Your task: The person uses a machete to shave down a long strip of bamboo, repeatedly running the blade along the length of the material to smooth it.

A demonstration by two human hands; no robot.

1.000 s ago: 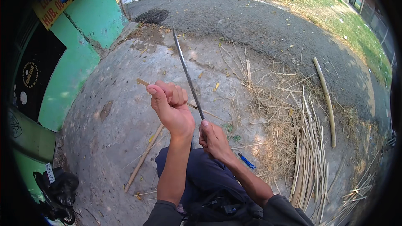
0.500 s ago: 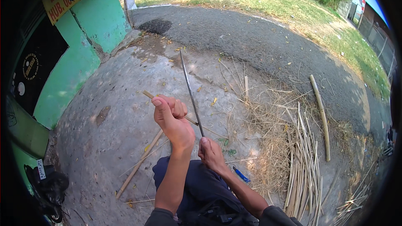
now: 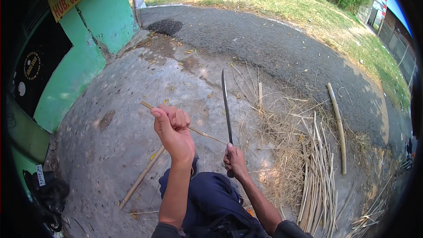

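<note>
My left hand (image 3: 176, 136) is closed around a thin bamboo strip (image 3: 202, 132), thumb uppermost. One short end of the strip sticks out to the left of the fist, and the longer part slants down toward my right hand (image 3: 236, 162). That hand grips the handle of a long, narrow, dark-bladed machete (image 3: 226, 110), its blade pointing away from me. The strip's thin far end reaches close to the base of the blade; whether they touch, I cannot tell.
Bamboo shavings (image 3: 286, 150) and a pile of split strips (image 3: 318, 176) lie to the right. Beyond them rests a thick bamboo stick (image 3: 338, 128); another stick (image 3: 142, 180) lies at left. A green wall (image 3: 66, 92) stands left, an asphalt path (image 3: 246, 35) ahead.
My right hand and the machete have shifted right, and the blade tip now sits nearer. My left hand has moved slightly left with the strip. More of the strip shows between my hands.
</note>
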